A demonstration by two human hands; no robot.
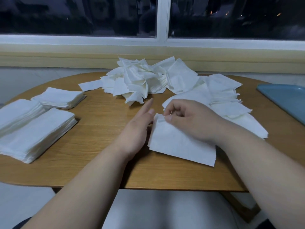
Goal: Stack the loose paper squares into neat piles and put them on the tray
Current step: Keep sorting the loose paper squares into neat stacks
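White paper square (pixel 181 144): lies flat on the near middle of the round wooden table (pixel 102 164), between the two hands. Whether it is one sheet or several cannot be told.

Right hand (pixel 189 119): fingers curled, thumb and forefinger pinching the square's far left corner; the wrist lies over its right edge.

Left hand (pixel 138 129): fingers straight and together, set on edge against the square's left side, holding nothing.

Just beyond the right hand: a fanned spread of loose white squares (pixel 222 100), overlapping each other and partly hidden by the right hand and forearm. It lies between the held square and the tray.

Far middle of table: one crumpled heap of loose white squares (pixel 140 80), touching the spread at its right side.

Left side, well apart from the hands: three neat stacked piles, namely the far pile (pixel 59 97), the left pile (pixel 16 113) and the near pile (pixel 38 134). The left and near piles touch.

Right edge: one blue flat tray (pixel 287 100), cut off by the frame; the part in view holds no paper.

Count: hands 2, neat piles 3, loose heaps 1, fanned spreads 1, trays 1.

Behind the table: a white-framed window (pixel 162 19), dark outside.
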